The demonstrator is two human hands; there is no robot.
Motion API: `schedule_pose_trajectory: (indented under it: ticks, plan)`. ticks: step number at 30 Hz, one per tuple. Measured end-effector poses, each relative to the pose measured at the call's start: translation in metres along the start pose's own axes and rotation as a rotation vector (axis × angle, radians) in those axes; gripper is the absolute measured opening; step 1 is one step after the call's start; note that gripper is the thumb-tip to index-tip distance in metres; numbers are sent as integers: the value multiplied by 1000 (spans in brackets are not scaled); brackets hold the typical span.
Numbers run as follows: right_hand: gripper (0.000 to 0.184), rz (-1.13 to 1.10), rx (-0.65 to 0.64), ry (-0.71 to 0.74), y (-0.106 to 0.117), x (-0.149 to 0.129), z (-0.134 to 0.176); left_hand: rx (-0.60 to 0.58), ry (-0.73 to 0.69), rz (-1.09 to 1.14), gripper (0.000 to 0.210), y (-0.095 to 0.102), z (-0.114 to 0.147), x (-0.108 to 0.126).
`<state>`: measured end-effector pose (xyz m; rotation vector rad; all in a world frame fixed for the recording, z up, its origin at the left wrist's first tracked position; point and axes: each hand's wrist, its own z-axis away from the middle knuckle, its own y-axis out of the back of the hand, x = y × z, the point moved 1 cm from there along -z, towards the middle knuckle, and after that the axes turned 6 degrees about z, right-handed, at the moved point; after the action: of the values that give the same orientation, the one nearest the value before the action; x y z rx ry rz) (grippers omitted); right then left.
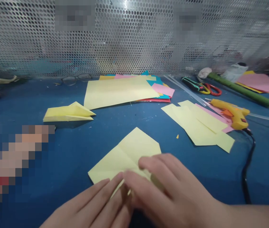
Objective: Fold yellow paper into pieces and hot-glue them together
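A pale yellow sheet of paper (pixel 134 148) with creases across it lies in front of me, its near part folded or raised under my fingers. My left hand (pixel 94 202) rests on its near left edge, fingers stretched out and close together. Over the near right part, my right hand (pixel 170 186) curls its fingers on the paper, slightly blurred. The fingertips of both hands meet at the near edge, and my thumbs are mostly hidden. Farther off to the left lies a folded yellow paper plane (pixel 68 112).
A large yellow sheet (pixel 117 91) covers coloured papers at the back. To the right are yellow paper offcuts (pixel 196 126), a yellow glue gun (pixel 232 112) with black cord, scissors (pixel 213 89), and a green stick (pixel 241 87). Eyeglasses (pixel 76 79) lie by the perforated metal screen (pixel 134 41). A pixelated arm (pixel 17 155) reaches in left.
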<state>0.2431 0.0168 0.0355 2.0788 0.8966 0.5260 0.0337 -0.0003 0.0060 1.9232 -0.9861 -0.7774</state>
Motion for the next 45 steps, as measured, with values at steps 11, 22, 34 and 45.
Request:
schedule_pose_trajectory:
  ticks: [11,22,34,45]
  plan:
    - [49,-138,-222,253,9,27,-16,92,34,-30,40,5,0,2]
    - [39,-76,-274,280,1,75,-13,105,49,95,40,-2,-9,-13]
    - [18,-260,-362,375,5,64,-13,96,4,121,31,-7,4,-13]
    - [30,-324,-355,300,-2,79,-13,98,-9,100,37,7,-7,-16]
